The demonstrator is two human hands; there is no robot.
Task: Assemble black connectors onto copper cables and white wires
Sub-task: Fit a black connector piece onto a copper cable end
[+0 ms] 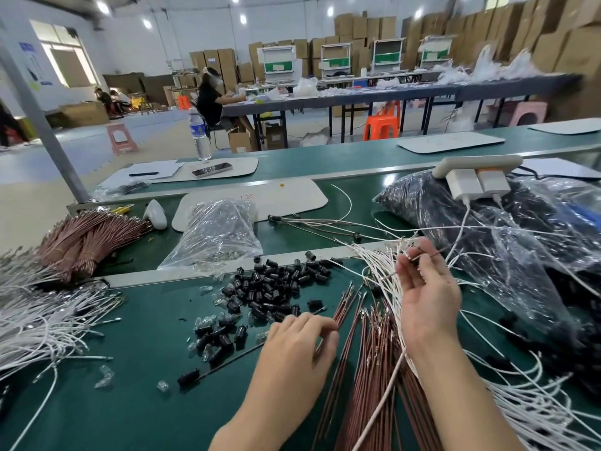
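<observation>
A heap of small black connectors (pixel 273 288) lies on the green table (pixel 146 402). To its right runs a bundle of copper cables (pixel 367 369) and a fan of white wires (pixel 383 275). My left hand (pixel 299 346) rests palm down beside the heap, its fingers curled on the end of a copper cable. My right hand (pixel 426 294) is raised over the white wires, thumb and fingertips pinching a thin wire end. One connector fitted on a cable (pixel 188 376) lies near the front.
White wires (pixel 42 323) and a tied copper bundle (pixel 87 236) lie at the left. A clear bag (pixel 218 232) sits behind the heap; a large bag of black parts (pixel 520 229) with a power strip (pixel 471 167) is on the right. Finished leads (pixel 318 224) lie on the belt.
</observation>
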